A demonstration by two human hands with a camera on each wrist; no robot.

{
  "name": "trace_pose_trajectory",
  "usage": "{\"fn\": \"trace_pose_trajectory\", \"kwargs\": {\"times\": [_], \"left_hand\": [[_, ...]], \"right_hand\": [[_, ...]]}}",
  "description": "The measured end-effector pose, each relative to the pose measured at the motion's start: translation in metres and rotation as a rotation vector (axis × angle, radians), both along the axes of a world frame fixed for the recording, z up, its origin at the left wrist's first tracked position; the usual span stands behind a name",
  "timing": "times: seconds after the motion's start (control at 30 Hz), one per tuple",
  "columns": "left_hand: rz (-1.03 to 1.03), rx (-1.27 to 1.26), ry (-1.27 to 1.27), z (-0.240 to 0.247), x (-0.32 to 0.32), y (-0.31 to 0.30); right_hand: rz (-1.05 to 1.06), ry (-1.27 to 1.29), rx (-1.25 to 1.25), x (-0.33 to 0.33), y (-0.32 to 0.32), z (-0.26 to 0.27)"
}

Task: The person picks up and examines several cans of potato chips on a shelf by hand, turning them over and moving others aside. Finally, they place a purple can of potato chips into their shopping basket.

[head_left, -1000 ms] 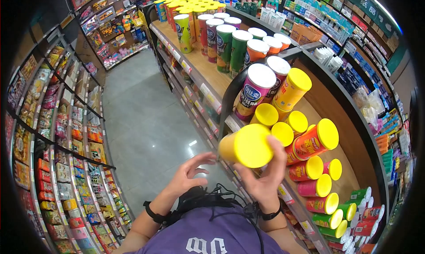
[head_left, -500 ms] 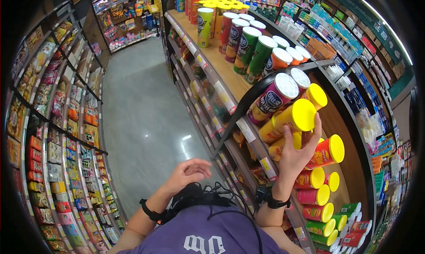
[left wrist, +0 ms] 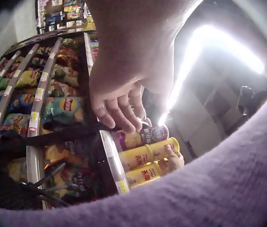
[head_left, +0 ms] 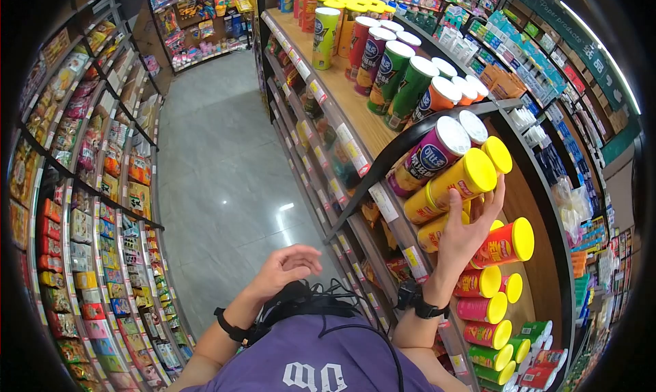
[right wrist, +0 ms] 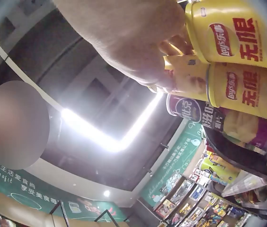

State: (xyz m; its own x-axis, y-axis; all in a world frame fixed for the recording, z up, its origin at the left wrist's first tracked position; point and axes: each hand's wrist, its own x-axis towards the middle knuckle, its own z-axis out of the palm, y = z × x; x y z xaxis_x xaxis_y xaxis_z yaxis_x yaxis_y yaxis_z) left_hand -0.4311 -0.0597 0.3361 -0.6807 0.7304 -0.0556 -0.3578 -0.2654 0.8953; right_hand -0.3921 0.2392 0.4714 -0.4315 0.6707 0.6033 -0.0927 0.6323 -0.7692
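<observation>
My right hand (head_left: 478,218) reaches up to a stack of lying crisp cans at the shelf end. Its straight fingers rest against a yellow can (head_left: 451,181) with a yellow lid, which lies just under a purple can (head_left: 427,158). In the right wrist view the fingertips (right wrist: 173,47) sit between two yellow cans (right wrist: 237,28), with the purple can (right wrist: 190,109) beyond them. My left hand (head_left: 287,265) hangs loosely curled in front of my chest and holds nothing. The left wrist view shows that hand's fingers (left wrist: 121,118) in front of the same can stack (left wrist: 147,153).
A red can with a yellow lid (head_left: 502,243) and more lying cans fill the display below my right hand. Upright cans (head_left: 383,71) stand on the wooden shelf top. A curved black rail (head_left: 403,142) fronts the stack. Snack-bag shelves (head_left: 75,207) line the left of the grey aisle floor (head_left: 219,166).
My right hand carried the yellow can from in front of my chest up into the stack, and its fingers have straightened against it. My left hand drew back and curled loosely.
</observation>
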Motion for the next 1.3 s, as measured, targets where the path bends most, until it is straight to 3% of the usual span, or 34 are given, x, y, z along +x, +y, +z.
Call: {"fn": "trace_pose_trajectory", "kwargs": {"times": [0.33, 0.63, 0.8, 0.87, 0.93, 0.97, 1.1, 1.3], "left_hand": [[0.010, -0.039, 0.006, -0.002, -0.007, 0.010], [-0.003, -0.049, 0.323, 0.016, -0.066, 0.135], [0.176, -0.329, 0.562, 0.041, -0.082, 0.184], [0.265, -0.292, 0.653, 0.029, -0.082, 0.202], [0.532, -0.262, 1.016, 0.036, -0.075, 0.211], [0.394, -0.319, 0.819, 0.039, -0.068, 0.211], [0.526, -0.234, 0.899, 0.030, -0.069, 0.229], [0.356, -0.399, 0.854, 0.031, -0.077, 0.230]], "right_hand": [[0.014, -0.043, 0.028, 0.005, -0.010, 0.002], [-0.023, -0.080, 0.101, 0.010, -0.013, -0.001], [-0.031, -0.094, 0.123, 0.012, -0.010, 0.003], [0.007, -0.085, 0.076, 0.010, -0.007, 0.002], [-0.022, -0.097, 0.112, 0.007, -0.006, 0.002], [-0.016, -0.099, 0.094, 0.006, -0.005, 0.002], [-0.036, -0.135, 0.132, 0.003, -0.004, 0.006], [-0.015, -0.151, 0.052, 0.004, -0.001, 0.004]]}}
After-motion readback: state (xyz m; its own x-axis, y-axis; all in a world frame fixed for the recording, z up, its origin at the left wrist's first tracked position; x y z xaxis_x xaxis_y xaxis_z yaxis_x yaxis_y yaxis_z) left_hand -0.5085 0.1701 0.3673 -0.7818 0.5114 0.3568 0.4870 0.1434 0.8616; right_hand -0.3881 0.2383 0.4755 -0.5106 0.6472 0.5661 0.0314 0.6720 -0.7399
